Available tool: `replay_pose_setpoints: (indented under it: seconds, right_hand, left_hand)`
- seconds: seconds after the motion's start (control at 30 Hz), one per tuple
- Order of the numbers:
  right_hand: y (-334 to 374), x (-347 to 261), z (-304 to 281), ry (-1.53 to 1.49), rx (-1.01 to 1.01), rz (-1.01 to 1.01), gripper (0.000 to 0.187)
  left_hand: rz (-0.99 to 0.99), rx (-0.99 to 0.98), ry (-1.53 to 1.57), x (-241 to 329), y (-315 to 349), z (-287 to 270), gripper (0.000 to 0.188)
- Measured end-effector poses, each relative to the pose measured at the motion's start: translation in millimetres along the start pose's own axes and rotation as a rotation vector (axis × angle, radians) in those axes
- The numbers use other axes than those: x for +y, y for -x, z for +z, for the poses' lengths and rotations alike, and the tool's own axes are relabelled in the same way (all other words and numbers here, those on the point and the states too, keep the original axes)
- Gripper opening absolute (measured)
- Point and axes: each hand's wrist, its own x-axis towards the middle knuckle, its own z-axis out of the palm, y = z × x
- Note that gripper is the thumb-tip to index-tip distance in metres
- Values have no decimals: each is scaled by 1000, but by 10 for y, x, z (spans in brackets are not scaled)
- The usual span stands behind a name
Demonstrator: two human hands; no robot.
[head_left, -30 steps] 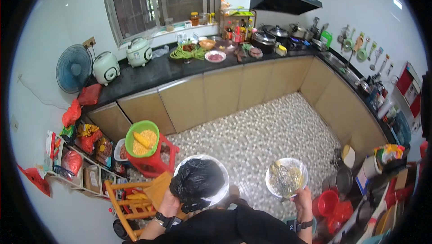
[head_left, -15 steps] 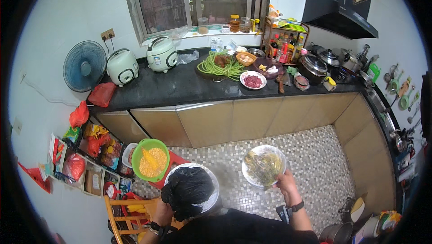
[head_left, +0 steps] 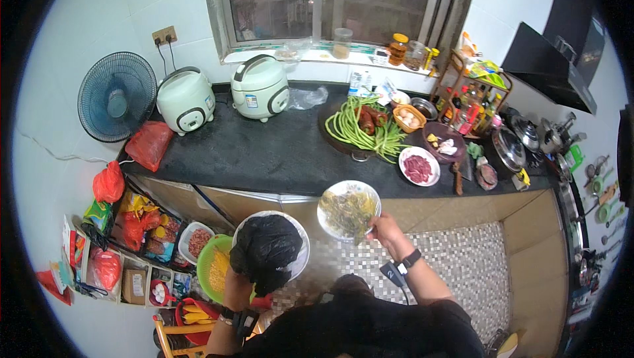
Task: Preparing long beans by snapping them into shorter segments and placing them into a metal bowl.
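Observation:
My right hand (head_left: 388,231) grips the right edge of a white plate (head_left: 326,215), thumb and fingers closed on the rim. Limp yellow-green leafy vegetables (head_left: 357,211) are spread on the plate, some hanging over its near edge beside my fingers. Lower left, my left hand (head_left: 238,290) is closed at the near-left rim of a white basin (head_left: 301,256). A crumpled black plastic bag (head_left: 265,247) fills most of that basin and hides part of my fingers. Both plate and basin are held up in front of the counter.
A black counter (head_left: 264,153) runs ahead, bearing two rice cookers (head_left: 259,88), long green beans (head_left: 356,128), a plate of raw meat (head_left: 418,167) and a knife (head_left: 457,179). A green bowl of corn kernels (head_left: 210,272) and storage shelves (head_left: 135,285) stand left.
I have moved closer to the counter. The basin with the black bag has shifted forward past the green bowl, and the plate of greens has come along, still in my right hand.

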Motion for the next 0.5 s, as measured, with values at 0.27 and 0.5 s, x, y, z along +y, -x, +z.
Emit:
replay_pose_setpoints:
  seconds: [0.27,0.5]
  right_hand:
    - [-1717,-462,558,-36,-172,38,32]
    - [-2805,-683,946,-74,-246,129,32]
  left_hand:
    - [294,289,-559,-207,-1283,-527,43]
    - [123,140,260,-273,-2029,-731,33]
